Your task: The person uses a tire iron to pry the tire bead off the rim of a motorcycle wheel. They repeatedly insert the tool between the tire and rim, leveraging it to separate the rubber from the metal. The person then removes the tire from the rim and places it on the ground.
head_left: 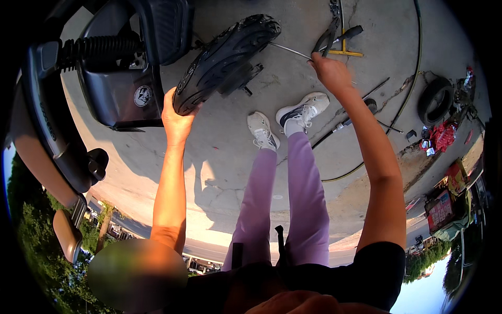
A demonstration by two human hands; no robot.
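2 hands [178,121], tyre [214,68] edge gripped, open ground [290,76] between

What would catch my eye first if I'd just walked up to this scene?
Probably the black wheel at the upper centre-left, with the person's left hand gripping its lower end and the right hand holding a thin metal rod that points toward it. Next might come the purple trousers and white shoes in the middle, then the loose black tyre on the ground at the far right.
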